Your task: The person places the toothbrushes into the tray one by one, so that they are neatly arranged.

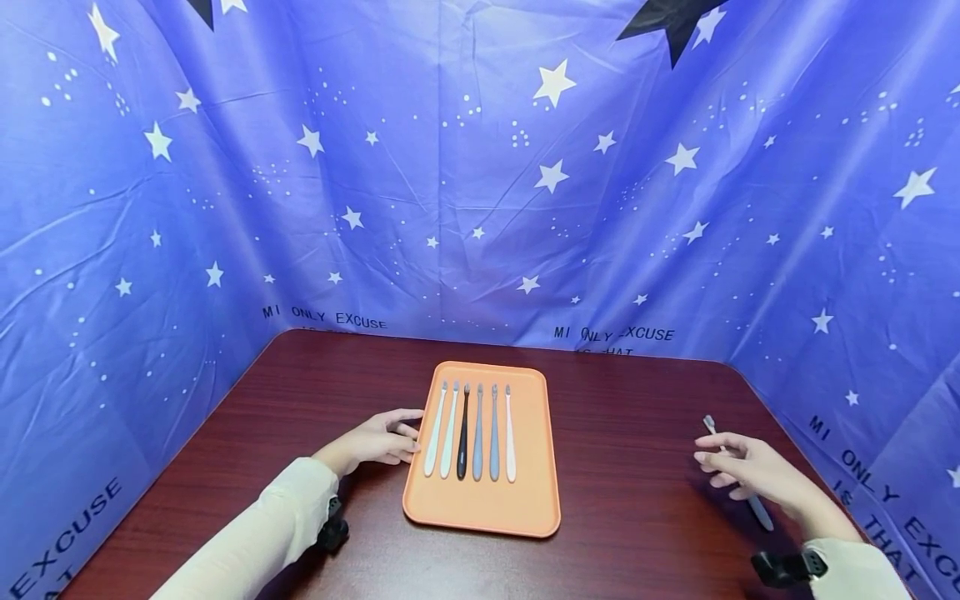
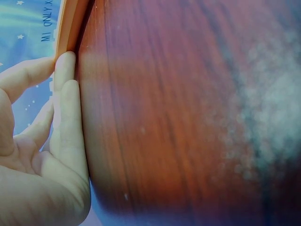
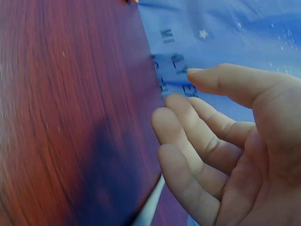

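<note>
An orange tray (image 1: 480,512) lies on the table, bearing a row of slim tools with tapered handles and small forked grey tips, like cuticle trimmers. Among their handles are pale mint ones, a black one (image 1: 463,442), grey-blue ones (image 1: 493,442) and a pinkish-white one (image 1: 511,442). My left hand (image 1: 378,439) touches the tray's left edge with extended fingertips; its thumb (image 2: 30,75) meets the rim in the left wrist view. At the right, a grey-blue tool (image 1: 760,512) passes beneath my right hand (image 1: 761,473), which partly hides it. The right hand's fingers (image 3: 176,172) are loosely bent around nothing.
The dark red wood table (image 1: 630,467) has a rounded far edge. Blue cloth (image 1: 450,167) with white stars and printed words hangs along the back and both sides. Black wrist mounts (image 1: 787,567) sit at the cuffs of the pale sleeves.
</note>
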The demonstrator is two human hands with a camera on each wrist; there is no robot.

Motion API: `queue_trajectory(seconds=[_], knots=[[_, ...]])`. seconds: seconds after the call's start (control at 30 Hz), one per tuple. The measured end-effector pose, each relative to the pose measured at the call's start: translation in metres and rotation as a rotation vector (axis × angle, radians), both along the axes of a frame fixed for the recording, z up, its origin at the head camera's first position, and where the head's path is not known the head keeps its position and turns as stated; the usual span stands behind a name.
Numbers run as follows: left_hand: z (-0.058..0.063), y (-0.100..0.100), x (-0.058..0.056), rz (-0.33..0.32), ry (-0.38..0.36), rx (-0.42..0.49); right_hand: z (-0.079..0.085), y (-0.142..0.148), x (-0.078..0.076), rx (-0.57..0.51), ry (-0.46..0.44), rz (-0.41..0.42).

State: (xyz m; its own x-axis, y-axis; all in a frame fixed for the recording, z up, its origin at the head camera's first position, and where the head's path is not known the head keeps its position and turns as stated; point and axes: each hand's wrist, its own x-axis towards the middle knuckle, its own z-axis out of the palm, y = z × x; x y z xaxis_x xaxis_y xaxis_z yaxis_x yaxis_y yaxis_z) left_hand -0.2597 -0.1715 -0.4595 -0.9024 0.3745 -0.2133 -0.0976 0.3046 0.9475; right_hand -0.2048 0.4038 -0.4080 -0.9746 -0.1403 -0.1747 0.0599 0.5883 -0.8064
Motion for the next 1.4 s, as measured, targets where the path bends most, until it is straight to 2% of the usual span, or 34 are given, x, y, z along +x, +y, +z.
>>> queue_trajectory(seconds=[0.2, 0.43, 0.6, 0.87, 1.13, 1.4], knots=[[0.000, 0.000, 0.000, -0.001, 0.001, 0.001, -0.003, 0.020, 0.008, -0.015, 0.008, -0.017], [0.000, 0.000, 0.001, -0.001, -0.004, 0.002, -0.011, 0.038, 0.017, 0.018, 0.019, -0.066], [0.000, 0.000, 0.001, -0.001, -0.005, 0.002, -0.014, 0.052, 0.022, 0.019, -0.004, -0.102], [0.000, 0.001, 0.001, 0.003, 0.006, 0.010, -0.020, 0.069, 0.026, 0.128, -0.058, -0.156], [-0.001, 0.001, 0.001, 0.001, 0.006, 0.017, -0.029, 0.076, 0.027, 0.160, -0.076, -0.160], [-0.001, 0.000, 0.000, 0.000, 0.008, 0.015, -0.033, 0.071, 0.025, 0.177, -0.101, -0.168]])
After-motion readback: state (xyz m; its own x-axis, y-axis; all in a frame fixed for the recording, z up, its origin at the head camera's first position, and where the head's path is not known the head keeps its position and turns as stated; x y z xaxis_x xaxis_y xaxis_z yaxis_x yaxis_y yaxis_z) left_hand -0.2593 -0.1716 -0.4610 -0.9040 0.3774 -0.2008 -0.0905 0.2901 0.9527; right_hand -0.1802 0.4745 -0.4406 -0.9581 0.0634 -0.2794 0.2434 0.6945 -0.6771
